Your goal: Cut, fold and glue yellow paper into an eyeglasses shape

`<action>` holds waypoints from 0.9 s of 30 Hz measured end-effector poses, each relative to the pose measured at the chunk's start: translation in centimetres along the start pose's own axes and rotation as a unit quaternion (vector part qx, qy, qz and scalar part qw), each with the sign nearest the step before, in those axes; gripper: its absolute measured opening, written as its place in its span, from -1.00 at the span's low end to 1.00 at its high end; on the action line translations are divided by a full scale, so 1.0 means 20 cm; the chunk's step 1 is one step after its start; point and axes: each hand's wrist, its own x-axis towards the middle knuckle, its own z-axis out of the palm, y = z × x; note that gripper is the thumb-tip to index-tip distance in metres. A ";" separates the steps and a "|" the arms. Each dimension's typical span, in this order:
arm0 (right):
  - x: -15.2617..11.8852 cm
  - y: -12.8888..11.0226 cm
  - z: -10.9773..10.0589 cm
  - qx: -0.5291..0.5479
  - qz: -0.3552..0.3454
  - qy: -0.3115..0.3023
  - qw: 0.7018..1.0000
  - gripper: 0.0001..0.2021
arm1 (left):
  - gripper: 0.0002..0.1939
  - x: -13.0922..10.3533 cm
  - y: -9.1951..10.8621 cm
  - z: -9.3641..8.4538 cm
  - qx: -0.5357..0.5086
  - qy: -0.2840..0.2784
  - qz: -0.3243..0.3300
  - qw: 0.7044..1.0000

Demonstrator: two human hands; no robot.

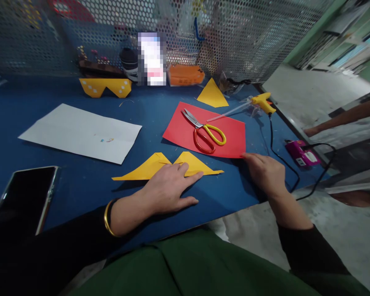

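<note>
your black fabric sleeve [311, 253], your round gold-coloured bangle [106, 220], folded plain-yellow paper shape [151, 167], flat plain-red paper sheet [233, 132], silver-bladed scissors [198, 124] handled red and yellow, notched yellow paper strip [105, 82] dotted white

- Front centre of the bench [228, 193]: folded cutout [193, 162], beneath the left hand [169, 185]
- Behind the cutout, to its right: broad sheet [234, 137], its near right corner at the right hand [267, 174]
- On the broad sheet: scissors [198, 124], blades toward the back left
- Left: long sheet [70, 131], with the phone [24, 197] before it at the front left
- Back left: mask-shaped cutout [91, 87], before the perforated panel [240, 41]
- Behind the broad sheet: triangular piece [213, 95], right of the packet [185, 75]
- Right: glue gun [263, 102], its stick reaching over the broad sheet
</note>
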 end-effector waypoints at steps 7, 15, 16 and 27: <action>0.24 0.12 -0.01 0.044 0.131 -0.024 0.990 -0.81 | -0.32 0.00 0.00 -0.01 0.000 0.003 -0.001 1.000; 0.37 0.18 -0.05 0.098 0.179 -0.062 0.977 -0.72 | -0.33 0.00 0.00 0.00 -0.008 0.009 0.002 1.000; 0.36 0.18 -0.06 0.099 0.168 -0.065 0.979 -0.71 | -0.33 0.00 0.00 0.00 -0.008 0.010 0.002 1.000; 0.11 -0.08 -0.05 0.154 0.011 -0.028 0.988 -0.62 | -0.32 0.00 0.01 -0.01 0.005 0.011 0.001 1.000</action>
